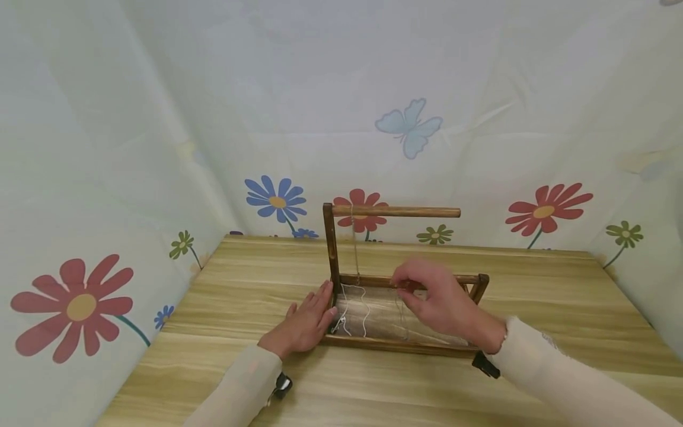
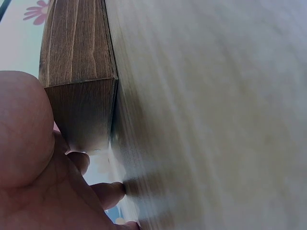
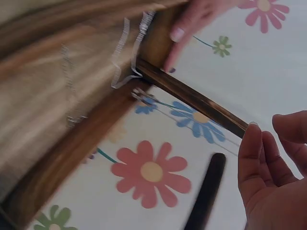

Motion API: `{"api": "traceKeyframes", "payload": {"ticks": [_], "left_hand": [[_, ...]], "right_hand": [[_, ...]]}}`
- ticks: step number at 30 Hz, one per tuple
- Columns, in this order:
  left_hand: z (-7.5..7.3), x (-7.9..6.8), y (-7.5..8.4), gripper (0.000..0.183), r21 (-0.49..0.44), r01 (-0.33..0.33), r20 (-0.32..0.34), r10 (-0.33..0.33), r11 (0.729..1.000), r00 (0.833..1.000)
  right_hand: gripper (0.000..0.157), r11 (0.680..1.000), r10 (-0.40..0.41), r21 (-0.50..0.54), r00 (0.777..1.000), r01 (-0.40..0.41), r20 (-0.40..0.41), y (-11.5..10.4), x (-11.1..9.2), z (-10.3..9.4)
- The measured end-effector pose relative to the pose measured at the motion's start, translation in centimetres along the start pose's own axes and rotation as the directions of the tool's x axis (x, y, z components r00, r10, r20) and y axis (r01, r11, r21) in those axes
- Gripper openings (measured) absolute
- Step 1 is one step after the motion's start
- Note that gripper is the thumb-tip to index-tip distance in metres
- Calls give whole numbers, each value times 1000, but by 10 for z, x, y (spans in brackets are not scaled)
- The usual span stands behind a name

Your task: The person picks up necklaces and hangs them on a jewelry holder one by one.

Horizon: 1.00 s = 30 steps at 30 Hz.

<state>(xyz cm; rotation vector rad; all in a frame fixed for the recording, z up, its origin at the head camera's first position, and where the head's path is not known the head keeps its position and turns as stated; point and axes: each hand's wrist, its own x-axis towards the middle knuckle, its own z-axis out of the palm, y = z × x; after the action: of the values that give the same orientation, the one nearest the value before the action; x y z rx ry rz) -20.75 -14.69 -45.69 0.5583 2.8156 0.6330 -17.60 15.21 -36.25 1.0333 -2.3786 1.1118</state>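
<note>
A dark brown wooden jewelry stand with a tray base [image 1: 395, 344] sits on the table. From its left post rises an upper rod [image 1: 405, 212], with a thin chain [image 1: 356, 255] hanging from it. Several pale chains [image 1: 365, 311] lie in the tray; another fine chain [image 1: 404, 323] lies below my right fingertips. My left hand [image 1: 304, 323] lies against the tray's left end, fingers extended; the left wrist view shows it beside the wooden corner [image 2: 79, 43]. Over the tray, my right hand [image 1: 440, 296] has bent fingers; in its wrist view thumb and fingertips [image 3: 252, 136] show a small gap.
The stand is on a wood-grain table [image 1: 256, 267]. Behind and at both sides hangs a pale cloth [image 1: 320, 89] printed with flowers and a butterfly. The stand's right end [image 1: 482, 281] rises beside my right wrist.
</note>
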Motion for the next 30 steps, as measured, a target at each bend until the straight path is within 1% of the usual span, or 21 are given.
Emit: {"api": "traceKeyframes", "payload": {"ticks": [2, 6, 9, 11, 13, 16, 18, 22, 25, 27, 30], "left_hand": [[0, 0, 0, 64, -1, -2, -2, 2, 1000, 1000], [0, 0, 0, 64, 3, -2, -3, 2, 1000, 1000], [0, 1, 0, 64, 5, -1, -10, 1, 1000, 1000], [0, 1, 0, 64, 4, 2, -9, -2, 1000, 1000], [0, 2, -1, 65, 2, 6, -3, -6, 1000, 1000], [0, 2, -1, 65, -1, 6, 3, -6, 1000, 1000], [1, 2, -1, 65, -2, 7, 3, -7, 1000, 1000], [1, 2, -2, 65, 0, 7, -6, -7, 1000, 1000], [1, 2, -2, 65, -2, 7, -4, -7, 1000, 1000], [1, 2, -2, 65, -2, 8, 0, -8, 1000, 1000], [1, 2, -2, 66, -2, 10, -2, -10, 1000, 1000]], "right_hand": [[29, 1000, -8, 3, 1000, 7, 21, 4, -7, 4], [29, 1000, 13, 6, 995, -14, 96, 12, -19, 12], [29, 998, 58, -25, 985, -55, 161, 18, -24, 14], [29, 995, 81, -66, 974, -69, 213, 23, -26, 14], [29, 991, 103, -107, 956, -76, 276, 27, -27, 12], [28, 987, 108, -153, 924, -54, 368, 34, -28, 10], [25, 984, 112, -170, 904, -45, 413, 40, -27, 10], [20, 979, 141, -195, 869, -52, 474, 51, -26, 13], [23, 972, 170, -228, 837, -56, 520, 58, -28, 17], [25, 967, 170, -252, 817, -31, 552, 62, -30, 18], [22, 960, 150, -278, 803, 20, 576, 64, -31, 18]]}}
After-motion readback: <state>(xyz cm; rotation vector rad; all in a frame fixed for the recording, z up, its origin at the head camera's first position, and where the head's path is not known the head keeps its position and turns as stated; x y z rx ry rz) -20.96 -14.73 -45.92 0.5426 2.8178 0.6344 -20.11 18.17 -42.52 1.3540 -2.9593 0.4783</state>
